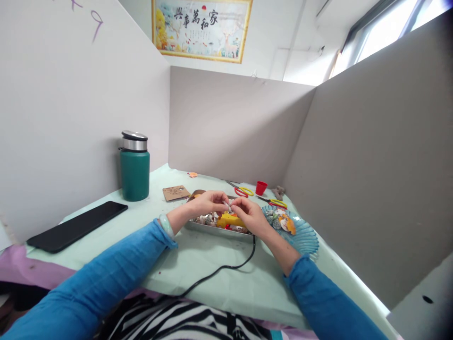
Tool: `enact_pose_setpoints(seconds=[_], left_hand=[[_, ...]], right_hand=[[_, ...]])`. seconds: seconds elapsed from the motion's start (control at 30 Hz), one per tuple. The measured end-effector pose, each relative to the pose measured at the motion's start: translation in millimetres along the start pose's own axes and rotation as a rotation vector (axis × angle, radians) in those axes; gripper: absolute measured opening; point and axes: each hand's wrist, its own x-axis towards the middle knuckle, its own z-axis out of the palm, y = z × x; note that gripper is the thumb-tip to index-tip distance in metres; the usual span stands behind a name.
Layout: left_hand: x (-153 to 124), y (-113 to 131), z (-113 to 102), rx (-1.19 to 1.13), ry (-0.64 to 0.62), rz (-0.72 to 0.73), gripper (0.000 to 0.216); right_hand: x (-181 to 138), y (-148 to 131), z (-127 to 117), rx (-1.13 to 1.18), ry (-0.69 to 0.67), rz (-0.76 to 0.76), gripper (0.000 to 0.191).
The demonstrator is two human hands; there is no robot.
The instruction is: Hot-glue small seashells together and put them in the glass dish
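Note:
My left hand (pixel 207 204) and my right hand (pixel 249 213) meet above a metal tray (pixel 198 226) of small shells. Both hands pinch a small pale piece (pixel 228 206) between their fingertips; it is too small to name. A yellow glue gun (pixel 228 220) lies in the tray just under the hands, and its black cord (pixel 226 267) runs off the table's front edge. Both sleeves are blue, and a pale bangle (pixel 166 225) sits on my left wrist.
A green flask (pixel 135 166) stands at the back left, with a black phone (pixel 76 225) in front of it. A blue glass plate (pixel 304 233) with shells lies right of the tray. Behind are a brown card (pixel 176 192), scissors (pixel 242 190) and a red cup (pixel 261 187). Grey partition walls close in three sides.

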Motion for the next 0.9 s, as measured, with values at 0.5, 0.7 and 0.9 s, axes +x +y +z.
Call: enact_pose_setpoints(seconds=[0.5, 0.7, 0.9], left_hand=[[-1.1, 1.5, 2.4, 0.027, 0.036, -0.043, 0.028], [-1.6, 2.6, 2.8, 0.026, 0.046, -0.012, 0.029], [-1.7, 1.0, 0.4, -0.046, 0.023, 0.027, 0.027]], right_hand=[[-1.8, 2.7, 0.2, -0.098, 0.001, -0.106, 0.017], [-1.9, 1.8, 0.8, -0.074, 0.018, -0.072, 0.017], [-2.0, 0.2, -0.1, -0.062, 0.046, -0.056, 0.019]])
